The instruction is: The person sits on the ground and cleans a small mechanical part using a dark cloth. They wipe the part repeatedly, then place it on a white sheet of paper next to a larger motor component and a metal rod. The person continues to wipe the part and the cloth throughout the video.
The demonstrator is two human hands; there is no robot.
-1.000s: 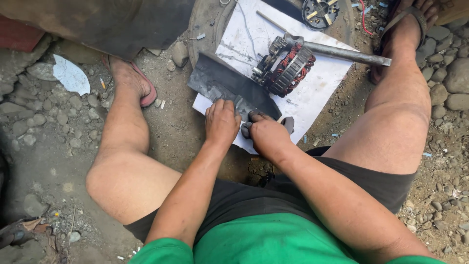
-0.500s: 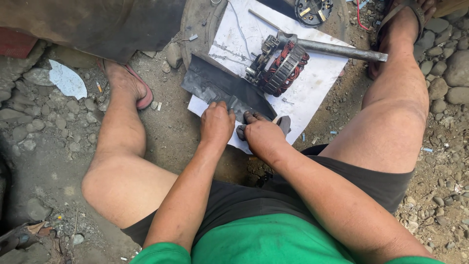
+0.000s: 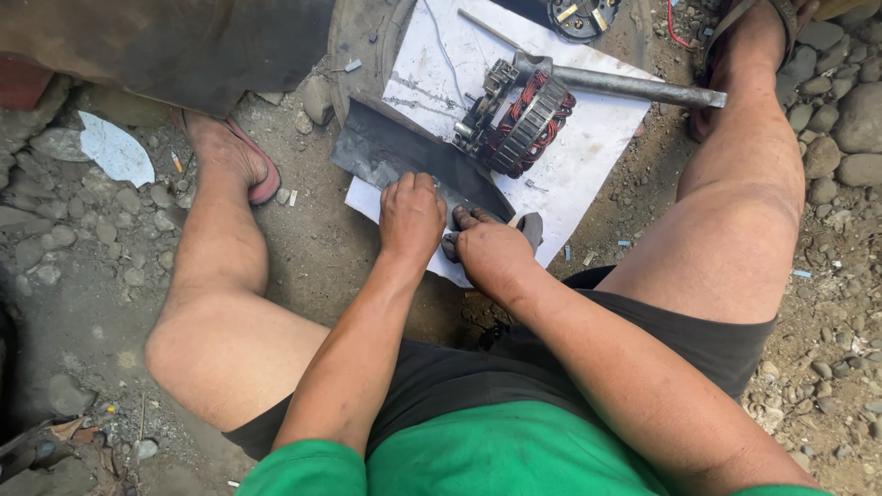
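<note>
On white paper (image 3: pixel 588 156), both hands press a flat dark rubber sheet (image 3: pixel 386 152).

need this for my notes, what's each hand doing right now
Left hand: flat, palm down on the dark sheet, gripping nothing.
Right hand: curled over a small dark part; grip cannot be told.

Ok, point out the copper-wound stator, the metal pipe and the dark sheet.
copper-wound stator (image 3: pixel 525 124), head view, on its red windings.
metal pipe (image 3: pixel 634 86), head view, mid-shaft.
dark sheet (image 3: pixel 386 147), head view, on its bare upper part.
</note>
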